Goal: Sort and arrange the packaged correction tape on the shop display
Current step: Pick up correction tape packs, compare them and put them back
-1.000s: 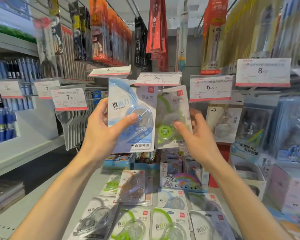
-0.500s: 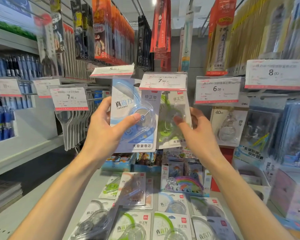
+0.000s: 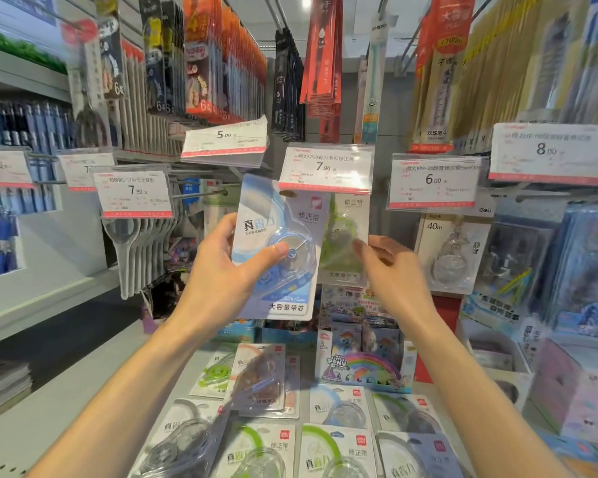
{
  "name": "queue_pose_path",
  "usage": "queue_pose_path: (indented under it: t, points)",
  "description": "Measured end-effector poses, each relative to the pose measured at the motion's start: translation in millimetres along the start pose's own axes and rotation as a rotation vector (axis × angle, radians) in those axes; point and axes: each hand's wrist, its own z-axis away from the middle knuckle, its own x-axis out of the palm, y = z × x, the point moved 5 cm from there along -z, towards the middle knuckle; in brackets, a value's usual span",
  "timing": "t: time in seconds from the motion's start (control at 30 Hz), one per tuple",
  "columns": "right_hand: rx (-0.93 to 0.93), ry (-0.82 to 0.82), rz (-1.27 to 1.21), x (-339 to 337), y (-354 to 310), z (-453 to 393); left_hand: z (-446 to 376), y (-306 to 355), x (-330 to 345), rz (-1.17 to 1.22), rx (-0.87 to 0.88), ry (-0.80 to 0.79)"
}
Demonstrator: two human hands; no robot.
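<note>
Under the 7.90 price tag (image 3: 326, 166), lifted higher: blue pack (image 3: 279, 248) gripped by left hand (image 3: 221, 270), green pack (image 3: 343, 236) seemingly pinched by right hand (image 3: 387, 270), nearly hung

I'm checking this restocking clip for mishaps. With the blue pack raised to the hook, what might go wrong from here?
1. The left hand holds the blue correction tape pack by thumb and fingers only, so it may slip onto the packs on the counter.
2. The 7.90 price tag covers the hook, so threading the pack's hole may miss.
3. The right hand at the blurred green pack might nudge it off.
</note>
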Motion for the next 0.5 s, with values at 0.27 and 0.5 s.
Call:
queue_pose_path:
  t: [0.27, 0.5]
  points:
    - [-0.052, -0.096, -0.012, -12.6, -5.4, 46.0, 2.1, -14.8, 40.6, 0.116, -0.079, -0.067]
    - [0.068, -0.177, -0.360, -6.0, 2.0, 51.4, 4.3, -13.7, 58.6, 0.013, -0.015, -0.126]
